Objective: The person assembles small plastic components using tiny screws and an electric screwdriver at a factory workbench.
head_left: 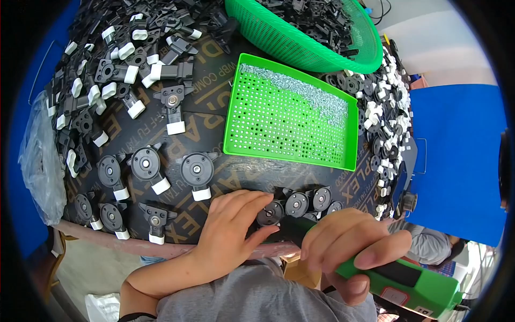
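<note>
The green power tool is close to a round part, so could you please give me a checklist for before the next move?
1. Left hand steadying the black round part: ok, finger and thumb on either side.
2. Right hand gripping the green power tool: ok.
3. Left thumb well clear of the tool's nose: not ok, it looks close.
4. Tool tip seated: cannot tell, too small.
5. Screws in the green tray: ok, heaped along the far side.
</note>
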Demonstrator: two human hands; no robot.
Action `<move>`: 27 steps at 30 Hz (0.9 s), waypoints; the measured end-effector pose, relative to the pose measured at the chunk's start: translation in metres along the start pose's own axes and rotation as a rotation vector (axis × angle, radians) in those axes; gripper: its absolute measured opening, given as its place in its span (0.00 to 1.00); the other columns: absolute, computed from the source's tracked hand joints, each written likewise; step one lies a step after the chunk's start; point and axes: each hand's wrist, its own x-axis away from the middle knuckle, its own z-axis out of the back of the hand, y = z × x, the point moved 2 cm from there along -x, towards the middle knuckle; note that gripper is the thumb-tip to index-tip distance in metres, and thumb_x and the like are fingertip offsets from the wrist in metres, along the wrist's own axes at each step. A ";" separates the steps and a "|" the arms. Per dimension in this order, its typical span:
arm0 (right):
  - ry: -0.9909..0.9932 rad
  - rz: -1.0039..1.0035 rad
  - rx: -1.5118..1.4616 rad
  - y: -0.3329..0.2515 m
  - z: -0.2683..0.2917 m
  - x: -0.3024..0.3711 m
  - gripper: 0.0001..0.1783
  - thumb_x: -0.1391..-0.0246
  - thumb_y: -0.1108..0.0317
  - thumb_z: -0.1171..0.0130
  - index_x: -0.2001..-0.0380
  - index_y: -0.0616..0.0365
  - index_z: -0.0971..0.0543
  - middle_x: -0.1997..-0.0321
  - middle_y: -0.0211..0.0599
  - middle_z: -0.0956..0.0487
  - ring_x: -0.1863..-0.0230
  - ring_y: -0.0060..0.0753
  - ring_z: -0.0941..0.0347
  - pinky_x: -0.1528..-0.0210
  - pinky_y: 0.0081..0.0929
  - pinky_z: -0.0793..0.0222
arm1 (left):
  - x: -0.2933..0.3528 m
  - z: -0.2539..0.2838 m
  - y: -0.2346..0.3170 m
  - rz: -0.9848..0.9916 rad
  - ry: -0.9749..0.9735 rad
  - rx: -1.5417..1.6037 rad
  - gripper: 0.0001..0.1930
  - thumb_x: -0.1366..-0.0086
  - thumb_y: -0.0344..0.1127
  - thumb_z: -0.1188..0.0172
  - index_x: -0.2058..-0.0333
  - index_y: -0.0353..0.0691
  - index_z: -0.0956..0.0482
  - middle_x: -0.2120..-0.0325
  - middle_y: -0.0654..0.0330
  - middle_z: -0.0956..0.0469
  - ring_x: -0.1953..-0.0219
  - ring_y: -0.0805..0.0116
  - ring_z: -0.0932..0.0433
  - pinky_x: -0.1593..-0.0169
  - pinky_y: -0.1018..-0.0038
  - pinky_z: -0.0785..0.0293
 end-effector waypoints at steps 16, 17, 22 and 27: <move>-0.096 0.018 0.001 0.002 -0.003 -0.003 0.17 0.41 0.67 0.39 0.60 0.60 0.38 0.77 0.42 0.24 0.83 0.35 0.25 0.80 0.33 0.24 | -0.001 0.000 0.000 -0.013 0.012 -0.011 0.28 0.45 0.37 0.30 0.46 0.39 0.26 0.50 0.55 0.24 0.47 0.53 0.26 0.44 0.60 0.34; -0.112 0.023 -0.035 0.004 -0.005 -0.003 0.17 0.41 0.68 0.39 0.61 0.60 0.37 0.77 0.42 0.24 0.83 0.35 0.25 0.80 0.33 0.24 | 0.000 0.000 -0.001 -0.010 0.016 -0.016 0.28 0.45 0.36 0.30 0.46 0.40 0.26 0.51 0.55 0.24 0.47 0.53 0.26 0.44 0.60 0.34; -0.090 -0.093 0.047 -0.005 -0.013 -0.007 0.16 0.41 0.69 0.39 0.60 0.60 0.36 0.76 0.42 0.24 0.83 0.36 0.26 0.79 0.35 0.24 | -0.001 -0.002 0.001 -0.026 0.020 -0.036 0.27 0.46 0.36 0.29 0.47 0.39 0.26 0.52 0.55 0.24 0.48 0.53 0.26 0.45 0.60 0.34; -0.084 -0.029 -0.038 -0.005 0.002 -0.014 0.15 0.42 0.71 0.40 0.60 0.57 0.36 0.79 0.39 0.26 0.83 0.35 0.26 0.80 0.36 0.23 | 0.001 -0.004 0.001 -0.027 0.020 -0.083 0.28 0.46 0.38 0.29 0.47 0.38 0.25 0.52 0.54 0.24 0.49 0.53 0.26 0.46 0.60 0.33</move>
